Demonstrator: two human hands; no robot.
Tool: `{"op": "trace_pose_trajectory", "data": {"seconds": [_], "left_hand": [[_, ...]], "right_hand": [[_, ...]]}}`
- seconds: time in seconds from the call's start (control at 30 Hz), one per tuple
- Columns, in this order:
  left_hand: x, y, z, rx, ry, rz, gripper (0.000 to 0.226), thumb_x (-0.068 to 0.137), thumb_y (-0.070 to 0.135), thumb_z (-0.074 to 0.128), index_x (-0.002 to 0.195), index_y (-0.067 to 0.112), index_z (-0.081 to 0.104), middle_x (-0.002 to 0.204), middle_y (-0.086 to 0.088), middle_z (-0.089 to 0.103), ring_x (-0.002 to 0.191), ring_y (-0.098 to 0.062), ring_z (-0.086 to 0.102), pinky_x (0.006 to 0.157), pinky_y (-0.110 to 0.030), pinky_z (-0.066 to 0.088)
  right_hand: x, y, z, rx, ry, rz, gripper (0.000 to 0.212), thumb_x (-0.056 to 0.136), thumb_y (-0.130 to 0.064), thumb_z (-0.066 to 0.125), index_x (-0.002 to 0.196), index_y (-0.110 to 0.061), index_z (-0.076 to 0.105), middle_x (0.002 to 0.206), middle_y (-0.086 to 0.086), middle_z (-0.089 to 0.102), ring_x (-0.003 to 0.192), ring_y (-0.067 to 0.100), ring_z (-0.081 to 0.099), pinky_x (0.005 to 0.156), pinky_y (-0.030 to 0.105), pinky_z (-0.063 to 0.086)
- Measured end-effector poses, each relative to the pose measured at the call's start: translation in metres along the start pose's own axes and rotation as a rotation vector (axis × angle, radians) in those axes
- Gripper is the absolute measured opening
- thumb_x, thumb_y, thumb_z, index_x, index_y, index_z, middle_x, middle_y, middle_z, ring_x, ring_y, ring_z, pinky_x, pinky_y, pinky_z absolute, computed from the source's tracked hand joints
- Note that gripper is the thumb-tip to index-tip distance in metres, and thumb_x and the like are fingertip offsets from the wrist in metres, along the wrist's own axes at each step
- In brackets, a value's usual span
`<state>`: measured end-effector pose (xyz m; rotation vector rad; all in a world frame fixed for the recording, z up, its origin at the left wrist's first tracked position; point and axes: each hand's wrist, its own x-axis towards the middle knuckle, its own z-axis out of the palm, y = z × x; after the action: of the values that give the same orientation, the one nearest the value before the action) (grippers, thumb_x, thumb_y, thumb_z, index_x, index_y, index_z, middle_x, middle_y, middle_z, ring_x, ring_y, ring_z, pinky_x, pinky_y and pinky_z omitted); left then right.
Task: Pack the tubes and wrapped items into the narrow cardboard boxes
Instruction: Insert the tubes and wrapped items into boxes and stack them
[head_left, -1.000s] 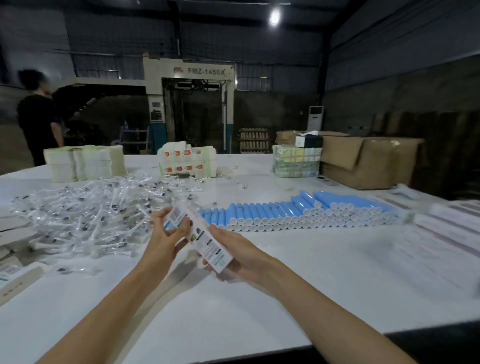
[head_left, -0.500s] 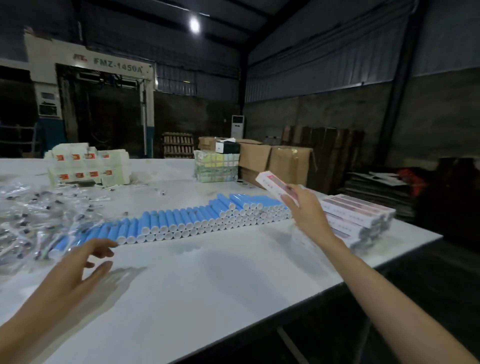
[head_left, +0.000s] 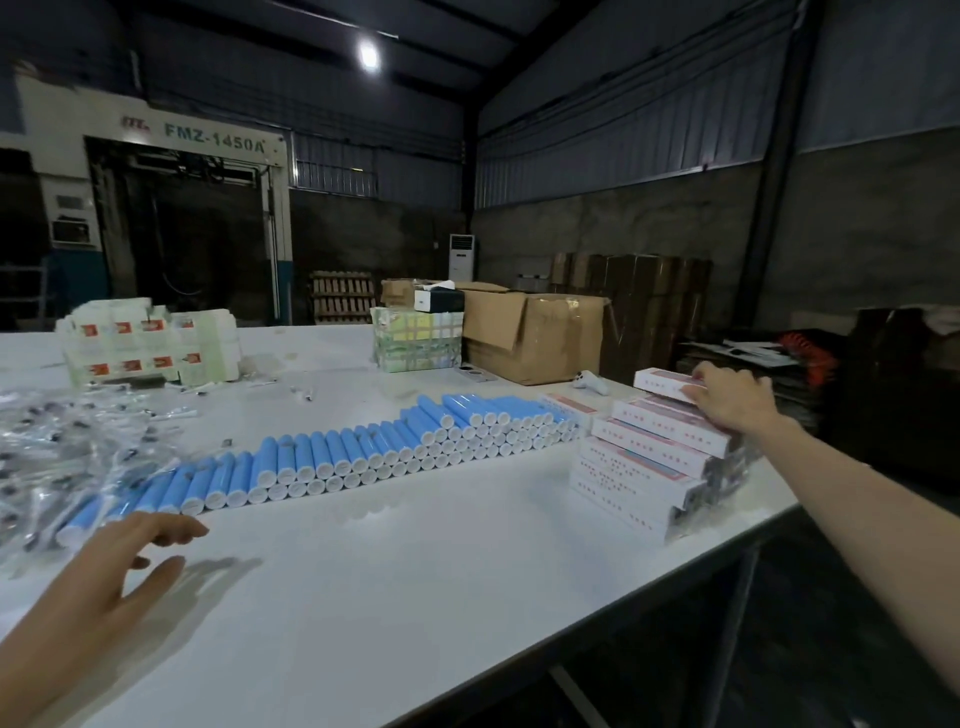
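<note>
A long row of blue tubes with white caps (head_left: 363, 457) lies across the white table (head_left: 415, 597). At the left, a heap of clear-wrapped items (head_left: 57, 457) spreads out. A stack of narrow white boxes with red print (head_left: 654, 467) stands at the table's right edge. My right hand (head_left: 732, 397) rests on top of that stack, fingers on a narrow white box (head_left: 662, 383) at its peak. My left hand (head_left: 104, 582) hovers open above the table near the left end of the tubes, holding nothing.
At the back stand a brown carton (head_left: 535, 338), a wrapped bundle of packs (head_left: 415, 343) and a pile of white boxes with red labels (head_left: 150, 343). A small white object (head_left: 589, 383) lies by the carton. The table's right edge drops to dark floor.
My right hand carried the narrow box away from my left hand, swung it right and set it on top of the stack. My left hand let go and dropped open over the table.
</note>
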<state>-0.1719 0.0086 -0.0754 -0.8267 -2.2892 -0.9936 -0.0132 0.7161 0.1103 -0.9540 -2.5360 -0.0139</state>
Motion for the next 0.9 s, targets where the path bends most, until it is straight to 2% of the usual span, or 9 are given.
{"op": "trace_pose_trajectory", "data": {"seconds": [0.17, 0.3, 0.43, 0.5, 0.57, 0.63, 0.73, 0.8, 0.9], "left_hand": [[0.003, 0.002, -0.005, 0.03, -0.038, 0.027, 0.027, 0.093, 0.051, 0.051, 0.111, 0.049, 0.071, 0.113, 0.025, 0.067, 0.103, 0.005, 0.059, 0.08, -0.012, 0.045], [0.002, 0.004, -0.003, 0.074, -0.053, 0.02, 0.031, 0.096, 0.051, 0.05, 0.116, 0.043, 0.072, 0.115, 0.024, 0.066, 0.107, 0.005, 0.058, 0.083, -0.008, 0.043], [0.0, 0.021, -0.007, 0.113, -0.049, 0.003, 0.032, 0.097, 0.052, 0.051, 0.12, 0.041, 0.07, 0.121, 0.019, 0.066, 0.114, 0.001, 0.059, 0.087, -0.008, 0.042], [-0.002, 0.032, -0.01, 0.107, -0.065, -0.023, 0.019, 0.103, 0.038, 0.061, 0.117, 0.042, 0.072, 0.122, 0.018, 0.066, 0.114, 0.0, 0.06, 0.089, -0.011, 0.043], [-0.004, 0.04, -0.013, 0.092, -0.053, -0.037, 0.035, 0.103, 0.011, 0.069, 0.11, 0.045, 0.074, 0.119, 0.016, 0.068, 0.114, -0.003, 0.061, 0.091, -0.015, 0.045], [-0.006, 0.052, -0.014, 0.074, -0.037, -0.078, 0.04, 0.1, 0.0, 0.069, 0.108, 0.039, 0.074, 0.115, 0.014, 0.069, 0.113, -0.006, 0.062, 0.092, -0.018, 0.046], [-0.007, 0.066, -0.017, 0.098, -0.002, -0.126, 0.038, 0.1, -0.002, 0.067, 0.106, 0.035, 0.071, 0.112, 0.015, 0.07, 0.11, -0.007, 0.062, 0.095, -0.032, 0.051], [-0.008, 0.068, -0.021, 0.133, 0.04, -0.175, 0.035, 0.1, 0.0, 0.065, 0.106, 0.035, 0.07, 0.111, 0.015, 0.069, 0.108, -0.008, 0.063, 0.093, -0.04, 0.052], [-0.009, 0.065, -0.027, 0.188, 0.11, -0.237, 0.035, 0.099, 0.003, 0.064, 0.105, 0.037, 0.069, 0.107, 0.016, 0.068, 0.103, -0.006, 0.064, 0.089, -0.038, 0.054]], "right_hand": [[-0.004, 0.006, 0.009, -0.038, -0.023, 0.024, 0.032, 0.106, -0.037, 0.042, 0.131, -0.019, 0.051, 0.142, 0.019, 0.057, 0.132, 0.039, 0.051, 0.112, 0.053, 0.031], [-0.004, 0.002, 0.006, -0.121, -0.039, 0.019, 0.046, 0.105, -0.043, 0.046, 0.142, -0.016, 0.046, 0.149, 0.02, 0.05, 0.137, 0.04, 0.046, 0.115, 0.055, 0.029], [-0.018, -0.04, 0.011, -0.137, 0.305, -0.139, 0.04, 0.107, -0.038, 0.047, 0.136, -0.012, 0.053, 0.135, 0.016, 0.058, 0.127, 0.035, 0.053, 0.11, 0.052, 0.041], [-0.031, -0.085, 0.012, -0.049, 0.4, -0.245, 0.03, 0.106, -0.032, 0.048, 0.127, -0.013, 0.058, 0.124, 0.012, 0.063, 0.115, 0.03, 0.058, 0.103, 0.048, 0.046], [-0.051, -0.139, 0.014, 0.045, 0.416, -0.369, 0.024, 0.106, -0.029, 0.047, 0.12, -0.015, 0.061, 0.115, 0.007, 0.064, 0.105, 0.024, 0.058, 0.096, 0.044, 0.047], [-0.078, -0.197, 0.019, 0.148, 0.42, -0.506, 0.022, 0.105, -0.027, 0.045, 0.113, -0.016, 0.063, 0.108, 0.004, 0.064, 0.1, 0.024, 0.057, 0.091, 0.042, 0.046], [-0.132, -0.282, 0.031, 0.447, 0.316, -0.692, 0.018, 0.103, -0.022, 0.051, 0.106, -0.015, 0.067, 0.102, 0.002, 0.067, 0.099, 0.027, 0.059, 0.087, 0.043, 0.045], [-0.169, -0.336, 0.042, 0.647, 0.133, -0.758, 0.015, 0.102, -0.022, 0.052, 0.103, -0.018, 0.067, 0.098, -0.001, 0.068, 0.095, 0.024, 0.061, 0.082, 0.041, 0.049], [-0.219, -0.407, 0.063, 0.885, -0.181, -0.755, 0.013, 0.101, -0.027, 0.053, 0.095, -0.025, 0.064, 0.085, -0.007, 0.067, 0.082, 0.02, 0.062, 0.075, 0.039, 0.052]]}}
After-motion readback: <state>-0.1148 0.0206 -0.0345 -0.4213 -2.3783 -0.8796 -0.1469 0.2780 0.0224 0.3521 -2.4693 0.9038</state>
